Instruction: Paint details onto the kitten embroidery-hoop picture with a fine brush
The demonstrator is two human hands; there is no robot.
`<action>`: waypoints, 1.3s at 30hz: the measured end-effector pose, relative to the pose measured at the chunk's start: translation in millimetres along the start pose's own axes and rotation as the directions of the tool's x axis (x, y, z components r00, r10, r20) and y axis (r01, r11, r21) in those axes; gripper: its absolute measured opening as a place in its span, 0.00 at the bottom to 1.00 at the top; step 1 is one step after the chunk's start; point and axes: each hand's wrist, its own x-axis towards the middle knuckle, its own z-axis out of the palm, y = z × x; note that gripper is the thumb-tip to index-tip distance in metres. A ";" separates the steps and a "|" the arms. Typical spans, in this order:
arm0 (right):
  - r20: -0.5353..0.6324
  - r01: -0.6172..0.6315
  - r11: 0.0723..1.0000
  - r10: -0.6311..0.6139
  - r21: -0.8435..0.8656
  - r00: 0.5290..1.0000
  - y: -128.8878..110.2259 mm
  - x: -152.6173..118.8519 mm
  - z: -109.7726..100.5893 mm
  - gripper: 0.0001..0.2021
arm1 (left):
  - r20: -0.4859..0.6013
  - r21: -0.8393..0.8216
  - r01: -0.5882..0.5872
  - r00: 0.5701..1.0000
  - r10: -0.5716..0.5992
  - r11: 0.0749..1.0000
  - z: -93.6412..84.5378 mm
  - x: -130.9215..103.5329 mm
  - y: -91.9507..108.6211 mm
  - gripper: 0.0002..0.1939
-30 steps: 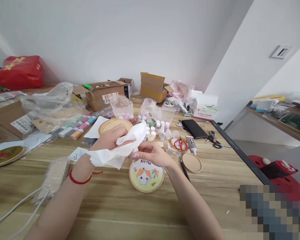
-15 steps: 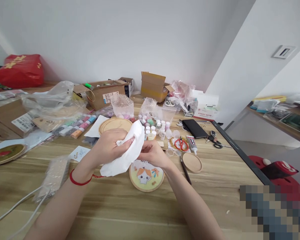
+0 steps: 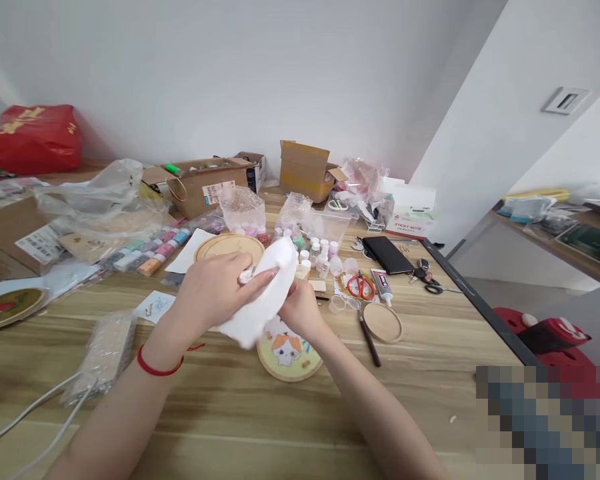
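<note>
My left hand (image 3: 215, 290) grips a crumpled white tissue (image 3: 263, 300) above the middle of the wooden table (image 3: 260, 413). My right hand (image 3: 300, 308) is closed right behind the tissue, which hides its fingers; a small object was in them earlier and is hidden now. Just below both hands lies a round wooden hoop with a cat picture (image 3: 290, 353). A red cord circles my left wrist.
Behind the hands stand small paint bottles (image 3: 317, 253), a wooden plate (image 3: 227, 247), cardboard boxes (image 3: 305, 170) and plastic bags. To the right lie red scissors (image 3: 361, 287), a glue tube (image 3: 383, 287), a black case (image 3: 389, 256), a wooden coaster (image 3: 383, 323) and a dark pen (image 3: 369, 340).
The tissue has been bunched smaller and pressed over my right hand's fingers. The small object seen a second ago between those fingers is now covered.
</note>
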 end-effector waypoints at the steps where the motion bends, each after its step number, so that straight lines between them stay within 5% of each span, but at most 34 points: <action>1: 0.006 -0.013 0.999 0.013 0.036 1.000 0.3 0.7 -0.6 0.08 | 0.018 -0.034 0.006 1.000 -0.006 0.999 -2.6 0.1 -0.5 0.20; 8: 0.017 0.053 0.999 -0.053 0.004 0.998 -2.1 1.9 -7.4 0.08 | 0.122 -0.195 -0.086 0.986 0.111 0.977 -7.7 -0.3 -5.2 0.18; 14: -0.026 0.040 0.989 -0.045 -0.144 0.999 -2.6 -0.2 -4.2 0.12 | -0.123 0.151 -0.038 0.991 0.057 0.988 4.4 -2.3 -0.4 0.24; 17: -0.008 0.015 0.992 -0.016 -0.125 1.000 1.2 -0.7 0.2 0.13 | -0.163 0.241 -0.017 0.985 0.057 0.970 4.5 -2.0 1.0 0.27; 24: 0.008 -0.070 0.998 0.070 0.001 0.998 1.7 0.5 2.0 0.15 | -0.058 -0.065 0.110 0.992 -0.114 0.992 -18.7 -0.4 -12.2 0.26; 27: 0.008 -0.100 0.993 0.100 0.070 0.995 -4.9 0.3 0.5 0.20 | -0.161 -0.054 0.219 0.961 -0.225 0.974 -27.4 -1.4 -25.2 0.23; 31: 0.097 -0.162 0.963 0.145 0.213 0.985 -12.2 -1.7 -1.7 0.21 | -0.360 0.056 0.180 0.921 -0.149 0.982 -25.8 -1.1 -40.4 0.16; 35: 0.219 -0.203 0.915 0.131 0.349 0.967 -13.6 -3.0 -2.5 0.20 | -0.295 -0.055 0.035 0.954 -0.050 0.998 -16.2 1.2 -38.1 0.13; 39: 0.184 -0.208 0.923 0.154 0.324 0.971 -12.7 -1.3 -2.6 0.22 | -0.114 -0.319 0.003 0.993 -0.041 0.948 -16.9 0.1 -24.2 0.14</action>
